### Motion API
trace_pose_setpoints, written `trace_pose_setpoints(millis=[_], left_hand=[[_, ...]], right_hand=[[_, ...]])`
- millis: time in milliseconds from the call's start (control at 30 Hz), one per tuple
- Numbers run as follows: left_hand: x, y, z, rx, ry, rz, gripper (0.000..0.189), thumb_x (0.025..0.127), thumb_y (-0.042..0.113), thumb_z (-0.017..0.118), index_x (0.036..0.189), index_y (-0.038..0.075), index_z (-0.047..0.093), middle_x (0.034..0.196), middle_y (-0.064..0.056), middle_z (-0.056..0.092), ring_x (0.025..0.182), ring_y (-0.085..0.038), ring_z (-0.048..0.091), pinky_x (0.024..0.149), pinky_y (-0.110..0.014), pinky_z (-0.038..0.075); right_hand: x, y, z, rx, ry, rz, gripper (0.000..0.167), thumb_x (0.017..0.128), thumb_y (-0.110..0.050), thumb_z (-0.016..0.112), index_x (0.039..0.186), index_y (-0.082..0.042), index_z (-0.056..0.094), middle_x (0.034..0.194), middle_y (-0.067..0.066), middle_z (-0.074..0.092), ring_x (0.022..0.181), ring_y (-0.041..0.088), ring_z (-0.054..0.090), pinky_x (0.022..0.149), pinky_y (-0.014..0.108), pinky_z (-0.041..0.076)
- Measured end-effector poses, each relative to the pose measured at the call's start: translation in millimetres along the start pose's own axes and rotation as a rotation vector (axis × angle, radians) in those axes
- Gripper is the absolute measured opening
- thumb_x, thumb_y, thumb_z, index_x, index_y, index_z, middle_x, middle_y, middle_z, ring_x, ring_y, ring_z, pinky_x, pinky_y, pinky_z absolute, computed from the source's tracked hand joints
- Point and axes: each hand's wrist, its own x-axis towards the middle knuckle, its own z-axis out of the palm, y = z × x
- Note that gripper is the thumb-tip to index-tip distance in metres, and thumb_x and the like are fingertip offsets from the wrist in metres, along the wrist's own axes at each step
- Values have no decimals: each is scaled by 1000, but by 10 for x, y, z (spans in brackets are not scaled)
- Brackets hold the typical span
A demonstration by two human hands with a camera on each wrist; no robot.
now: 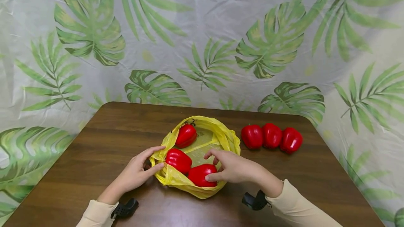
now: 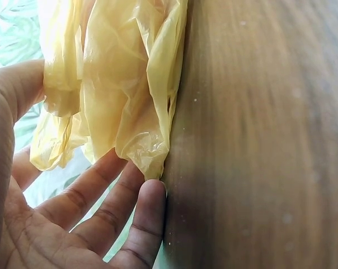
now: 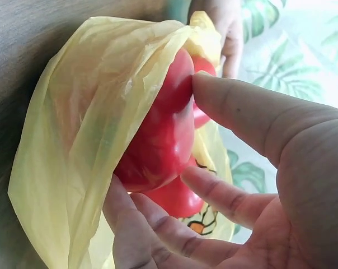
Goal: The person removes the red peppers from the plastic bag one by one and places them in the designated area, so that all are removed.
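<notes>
A pale backdrop printed with green leaves hangs behind a dark wooden table, where a thin yellow plastic bag sits near the middle, its mouth turned up and holding three red peppers. The left hand pinches the bag's left rim between thumb and fingers; the right hand, reaching in over the right side, grasps the near pepper, thumb on its glossy skin and fingers curved about it. Just beside that one lies the left pepper, close to the left fingertips, while the far pepper rests against the bag's back left wall. Outside, to the right, the row's left pepper, middle pepper and right pepper stand close together on the wood. The peppers look light and firm, likely slick enough to slide under fingertips alone, so a cupped hold across the broad sides seems surest. The bag appears limp and easily torn, best held by its gathered rim. Smallest are the black wrist devices, one on each wrist.
</notes>
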Motion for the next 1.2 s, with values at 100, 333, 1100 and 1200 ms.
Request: trace_pose_setpoints(millis=[100,333,1100,1200], left_hand=[[-4,-15,0,2,6,4,53,102,28,76,152,18,60,149,-14,65,80,-2,56,68,-24,54],[9,-31,16,6,2,9,53,102,30,76,152,18,60,151,-11,64,91,-4,59,72,-24,56],[7,-41,12,15,7,-1,54,101,30,77,151,18,60,150,-11,64,94,-4,61,73,-24,57],[3,-43,13,16,8,3,54,102,30,76,152,18,60,151,-11,64,100,-6,62,74,-24,57]], right_hand=[[10,3,-6,6,3,-4,54,94,-28,85,137,-12,58,121,13,65,88,18,70,83,36,58],[35,36,-20,33,5,-23,56,93,-24,86,139,-11,56,125,15,64,98,23,74,87,39,61],[241,19,-25,-38,76,-55,49,91,-11,84,135,-8,63,126,16,68,112,33,72,101,55,59],[238,24,-24,-49,83,-47,47,91,-13,85,134,-7,64,125,17,68,110,33,73,97,51,61]])
